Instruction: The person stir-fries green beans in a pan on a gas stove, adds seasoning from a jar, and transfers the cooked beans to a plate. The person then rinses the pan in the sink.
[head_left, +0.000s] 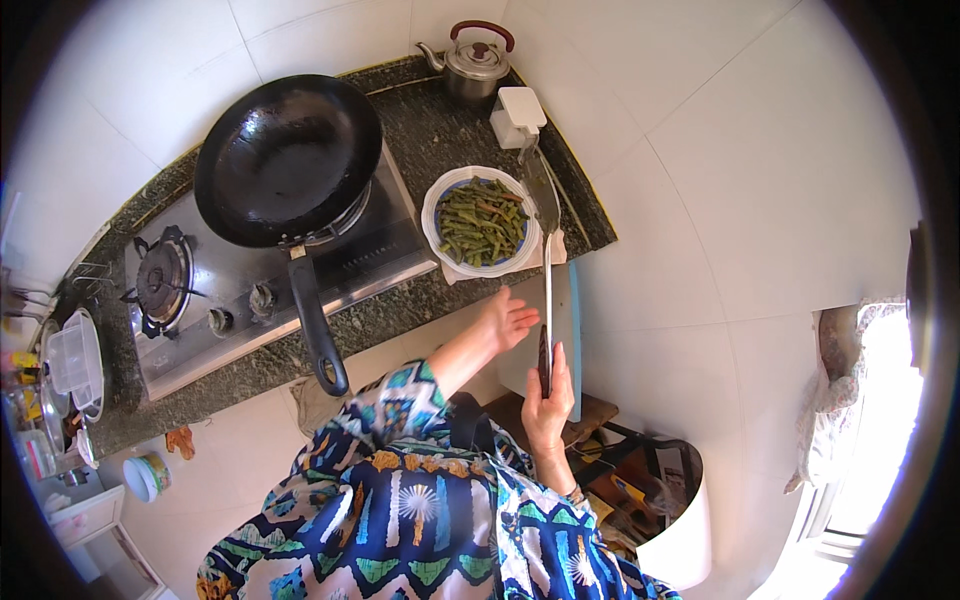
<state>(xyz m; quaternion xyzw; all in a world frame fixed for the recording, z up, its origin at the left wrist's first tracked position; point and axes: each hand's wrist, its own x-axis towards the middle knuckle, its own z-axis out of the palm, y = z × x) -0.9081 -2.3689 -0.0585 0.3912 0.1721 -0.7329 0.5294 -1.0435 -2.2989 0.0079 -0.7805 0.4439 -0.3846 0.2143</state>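
My right hand (550, 397) grips the dark handle of a long metal spatula (548, 285), whose blade points away beside the plate's right edge, near a white-lidded container (517, 112). Empty-palmed, my left hand (510, 321) reaches out just in front of the counter edge with its fingers apart. Cut green beans (484, 221) fill a white plate with a blue inner ring (433, 241), set on a cloth or paper (556, 251). A black wok (289, 161) rests on the right burner, its handle (319, 330) jutting past the counter.
A steel kettle (475, 71) stands in the back corner. The gas stove (352, 281) has a second burner (159, 277) at left, near clear plastic containers (75, 356). A bin or basket of items (679, 517) is at lower right, and a round tub (142, 478) at lower left.
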